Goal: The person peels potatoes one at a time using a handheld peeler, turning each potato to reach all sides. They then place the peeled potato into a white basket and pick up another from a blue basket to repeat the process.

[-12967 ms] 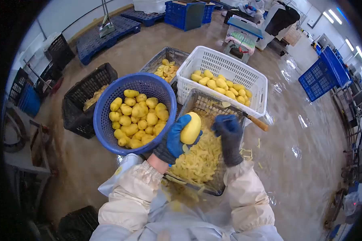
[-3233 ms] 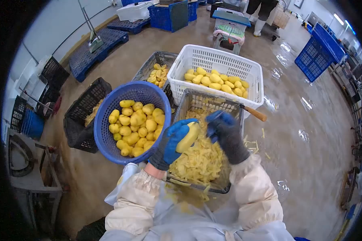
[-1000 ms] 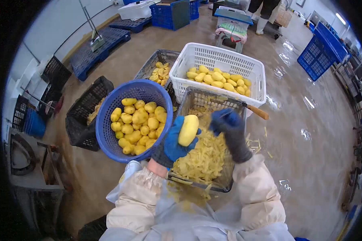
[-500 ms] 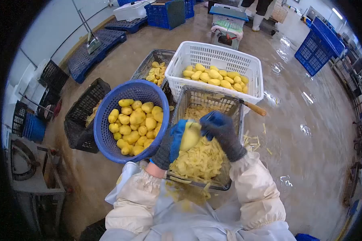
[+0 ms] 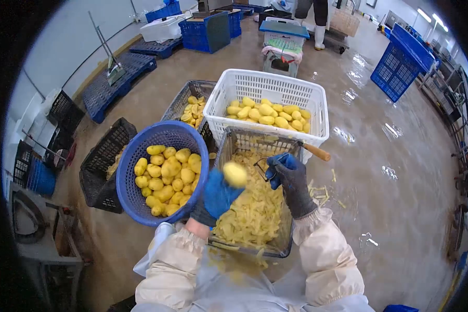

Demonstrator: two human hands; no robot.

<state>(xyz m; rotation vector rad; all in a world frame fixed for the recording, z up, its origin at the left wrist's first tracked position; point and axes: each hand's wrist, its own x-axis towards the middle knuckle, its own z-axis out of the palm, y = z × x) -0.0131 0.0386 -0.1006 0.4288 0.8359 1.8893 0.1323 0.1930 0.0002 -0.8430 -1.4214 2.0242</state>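
Observation:
A pale peeled potato (image 5: 235, 174), blurred by motion, is at the fingertips of my left hand (image 5: 219, 195), which wears a blue and grey glove. My right hand (image 5: 290, 179), gloved alike, is closed around a small peeler (image 5: 262, 167). Both are above a grey crate (image 5: 283, 244) holding a heap of peelings (image 5: 249, 216). A wooden-handled tool (image 5: 317, 152) rests on its right rim. Left of it, a blue round basket (image 5: 127, 177) holds yellow potatoes (image 5: 169, 179). Behind, a white crate (image 5: 317, 130) holds more potatoes (image 5: 270, 112).
A black crate (image 5: 96, 179) sits left of the blue basket, and another dark crate (image 5: 179, 96) with potato pieces is behind it. Scraps lie on the wet floor (image 5: 369, 208). A blue crate (image 5: 398, 67) stands at the right. Another person's legs (image 5: 320, 26) show at the back.
My hands have moved apart. The potato has shifted left with my left hand, and the peeler is now apart from it. The view has tilted up slightly.

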